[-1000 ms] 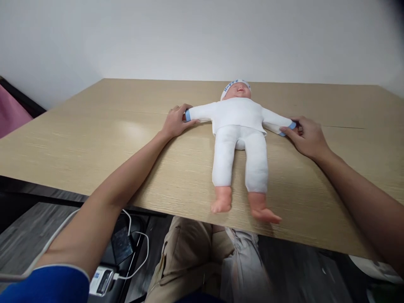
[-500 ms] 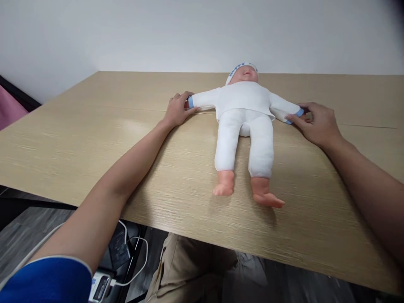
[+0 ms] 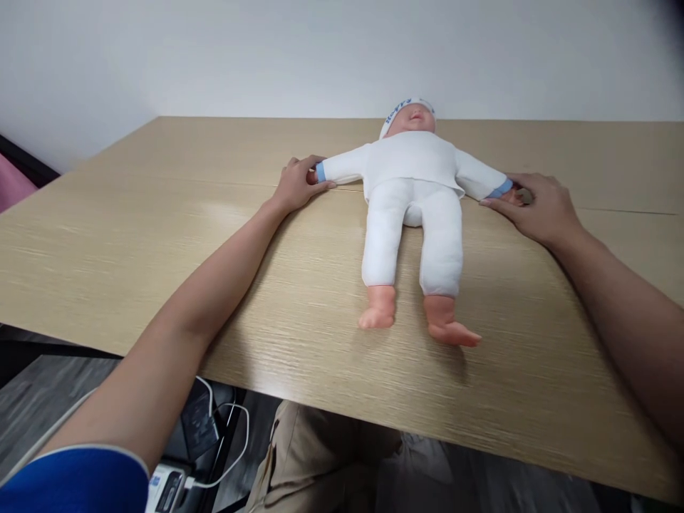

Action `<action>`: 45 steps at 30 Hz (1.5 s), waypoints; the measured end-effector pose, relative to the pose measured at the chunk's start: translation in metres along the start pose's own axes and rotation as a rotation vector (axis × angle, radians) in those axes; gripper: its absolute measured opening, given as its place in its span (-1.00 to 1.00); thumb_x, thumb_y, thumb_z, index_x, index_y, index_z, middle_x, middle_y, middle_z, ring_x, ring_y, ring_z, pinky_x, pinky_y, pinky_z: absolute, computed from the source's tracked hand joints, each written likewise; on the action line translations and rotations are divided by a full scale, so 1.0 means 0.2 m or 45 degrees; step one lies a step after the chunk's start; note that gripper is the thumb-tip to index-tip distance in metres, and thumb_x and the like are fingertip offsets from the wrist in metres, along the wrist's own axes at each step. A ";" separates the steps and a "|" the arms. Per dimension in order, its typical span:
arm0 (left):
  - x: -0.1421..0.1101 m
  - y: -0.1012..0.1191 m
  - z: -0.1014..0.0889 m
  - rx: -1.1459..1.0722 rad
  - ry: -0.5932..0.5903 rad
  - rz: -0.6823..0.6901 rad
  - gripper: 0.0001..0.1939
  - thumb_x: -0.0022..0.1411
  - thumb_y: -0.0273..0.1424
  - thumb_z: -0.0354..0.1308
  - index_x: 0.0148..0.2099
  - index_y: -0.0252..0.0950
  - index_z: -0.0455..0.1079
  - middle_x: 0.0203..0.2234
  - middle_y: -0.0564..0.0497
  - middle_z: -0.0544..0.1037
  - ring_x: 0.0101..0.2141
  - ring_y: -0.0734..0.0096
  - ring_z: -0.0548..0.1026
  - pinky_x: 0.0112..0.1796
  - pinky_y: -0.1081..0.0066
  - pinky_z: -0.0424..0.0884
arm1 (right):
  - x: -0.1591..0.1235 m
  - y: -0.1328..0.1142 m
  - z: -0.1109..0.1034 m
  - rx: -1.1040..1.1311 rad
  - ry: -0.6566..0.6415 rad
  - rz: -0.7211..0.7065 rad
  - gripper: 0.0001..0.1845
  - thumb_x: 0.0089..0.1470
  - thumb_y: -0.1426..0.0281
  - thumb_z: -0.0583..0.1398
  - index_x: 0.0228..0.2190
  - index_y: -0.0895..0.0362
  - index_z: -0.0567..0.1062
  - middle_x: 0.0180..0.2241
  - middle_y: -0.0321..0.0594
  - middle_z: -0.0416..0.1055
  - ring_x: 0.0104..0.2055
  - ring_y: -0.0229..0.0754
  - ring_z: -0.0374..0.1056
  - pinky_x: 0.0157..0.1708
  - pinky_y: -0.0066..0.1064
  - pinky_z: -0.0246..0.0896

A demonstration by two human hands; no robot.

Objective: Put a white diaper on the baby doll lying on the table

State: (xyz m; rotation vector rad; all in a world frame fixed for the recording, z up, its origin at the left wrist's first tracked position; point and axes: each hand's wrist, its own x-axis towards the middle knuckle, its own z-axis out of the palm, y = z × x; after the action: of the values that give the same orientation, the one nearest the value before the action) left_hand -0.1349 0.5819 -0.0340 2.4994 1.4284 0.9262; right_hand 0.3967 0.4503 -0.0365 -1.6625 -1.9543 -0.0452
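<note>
A baby doll (image 3: 414,160) in white clothes with blue cuffs lies on its back on the wooden table, arms spread and bare feet toward me. Its cap carries blue lettering. My left hand (image 3: 296,187) is closed around the doll's hand and cuff at the left. At the right, my right hand (image 3: 545,206) holds the doll's other hand loosely, with fingers above and the thumb below the blue cuff. Fingers partly hide both doll hands.
The table (image 3: 160,228) reaches back to a pale wall (image 3: 293,57). Below its front edge are my trousered legs (image 3: 304,456), a white cable (image 3: 243,445) and a white device (image 3: 165,488). Something pink (image 3: 16,178) is beyond the left edge.
My right thumb has slipped from over the cuff to beneath it, so more of the blue band and doll's hand shows. My left hand keeps its hold. The view has shifted slightly.
</note>
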 end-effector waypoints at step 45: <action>-1.11 1.68 -0.18 -0.651 0.465 0.263 -0.72 0.57 -0.31 0.19 0.24 -0.19 0.41 0.12 -0.13 0.62 0.11 0.17 0.53 0.18 0.15 0.41 | -0.31 -0.75 -0.07 0.191 0.427 0.420 -0.58 0.13 0.56 0.10 0.02 0.22 0.51 0.19 0.26 0.43 0.27 0.16 0.28 0.31 -0.02 0.16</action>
State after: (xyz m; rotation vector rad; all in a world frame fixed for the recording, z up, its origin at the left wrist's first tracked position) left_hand 0.0122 0.2095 0.0249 2.1828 0.8524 1.6155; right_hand 0.2688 0.3546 -0.0019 -1.7290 -1.3892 -0.0467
